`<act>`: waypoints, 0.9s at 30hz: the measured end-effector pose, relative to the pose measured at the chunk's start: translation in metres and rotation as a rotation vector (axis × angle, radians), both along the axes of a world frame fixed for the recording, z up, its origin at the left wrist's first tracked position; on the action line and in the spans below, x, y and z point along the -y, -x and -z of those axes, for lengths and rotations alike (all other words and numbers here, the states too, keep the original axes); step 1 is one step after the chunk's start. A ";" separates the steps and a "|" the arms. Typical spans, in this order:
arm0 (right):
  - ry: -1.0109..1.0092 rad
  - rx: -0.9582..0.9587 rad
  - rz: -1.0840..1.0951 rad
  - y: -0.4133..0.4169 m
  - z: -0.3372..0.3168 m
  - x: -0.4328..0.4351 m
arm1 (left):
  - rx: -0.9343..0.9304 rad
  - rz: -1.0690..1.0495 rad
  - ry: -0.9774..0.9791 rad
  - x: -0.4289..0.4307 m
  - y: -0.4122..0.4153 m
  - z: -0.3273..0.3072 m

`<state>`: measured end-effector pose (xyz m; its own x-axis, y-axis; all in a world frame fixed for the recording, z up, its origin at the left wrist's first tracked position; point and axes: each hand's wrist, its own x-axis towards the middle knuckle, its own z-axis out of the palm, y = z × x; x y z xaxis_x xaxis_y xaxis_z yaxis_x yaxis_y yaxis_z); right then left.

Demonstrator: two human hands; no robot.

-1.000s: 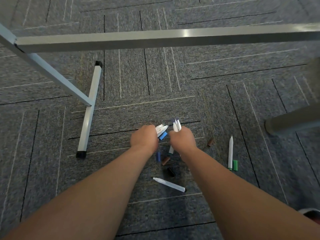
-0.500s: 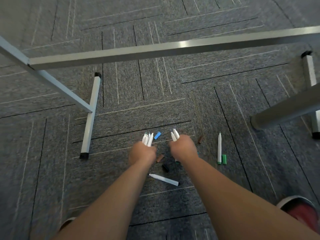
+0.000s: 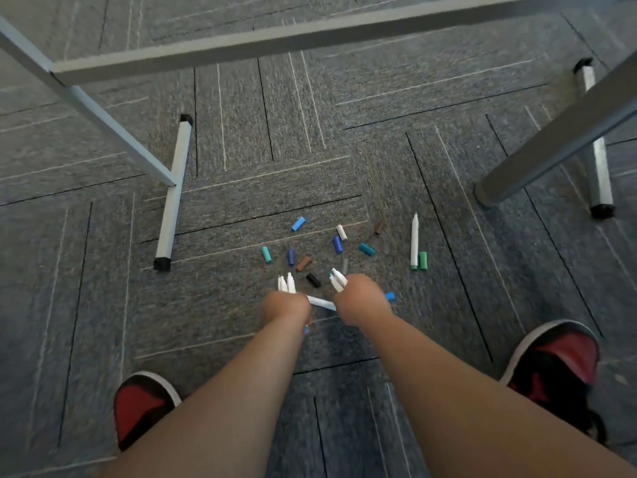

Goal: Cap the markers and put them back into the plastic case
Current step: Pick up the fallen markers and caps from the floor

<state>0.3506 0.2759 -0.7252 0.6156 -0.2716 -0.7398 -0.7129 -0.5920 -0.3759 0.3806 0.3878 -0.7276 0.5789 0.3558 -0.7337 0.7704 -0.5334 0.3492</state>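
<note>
My left hand (image 3: 285,305) grips a bunch of white uncapped markers (image 3: 286,283), tips pointing away from me. My right hand (image 3: 362,300) grips a second bunch of white markers (image 3: 337,280). One white marker (image 3: 321,302) lies on the carpet between my two fists. Another white marker (image 3: 414,241) lies to the right beside a green cap (image 3: 423,260). Several loose caps are scattered ahead of my hands: light blue (image 3: 298,223), white (image 3: 341,232), dark blue (image 3: 337,244), teal (image 3: 266,254), brown (image 3: 303,263) and black (image 3: 313,280). No plastic case is in view.
Grey carpet tiles cover the floor. A metal frame crossbar (image 3: 275,39) runs across the top, with a foot bar (image 3: 172,198) at the left and legs (image 3: 558,136) at the right. My red shoes (image 3: 141,405) (image 3: 558,353) stand either side of my arms.
Both hands have drawn back toward me with their marker bunches, uncovering the scattered caps. The view has tilted down, bringing my shoes into sight.
</note>
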 end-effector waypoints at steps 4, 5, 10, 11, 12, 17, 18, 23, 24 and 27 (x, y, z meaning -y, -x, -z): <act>-0.021 0.047 0.066 0.016 0.002 0.003 | 0.034 -0.136 0.028 0.005 0.008 0.013; -0.026 0.058 0.079 0.019 0.001 0.003 | 0.036 -0.138 0.004 0.007 0.009 0.014; -0.035 0.082 0.126 0.022 -0.001 0.009 | 0.010 -0.042 -0.162 0.010 0.009 0.034; -0.038 0.096 0.132 0.020 -0.001 0.011 | 0.008 -0.039 -0.179 0.011 0.008 0.035; -0.042 0.114 0.137 0.018 -0.002 0.013 | 0.014 -0.024 -0.194 0.012 0.006 0.033; -0.061 0.170 0.265 0.011 -0.003 0.020 | 0.082 0.041 -0.221 0.012 0.003 0.004; -0.061 0.174 0.297 0.010 -0.003 0.022 | 0.121 0.060 -0.229 0.013 0.001 -0.003; 0.026 0.164 0.425 -0.001 -0.014 0.051 | 0.249 0.262 -0.116 0.049 -0.023 -0.039; 0.052 0.150 0.449 -0.004 -0.016 0.060 | 0.254 0.306 -0.067 0.061 -0.030 -0.042; 0.109 0.120 0.507 -0.010 -0.017 0.086 | 0.223 0.438 0.039 0.093 -0.048 -0.044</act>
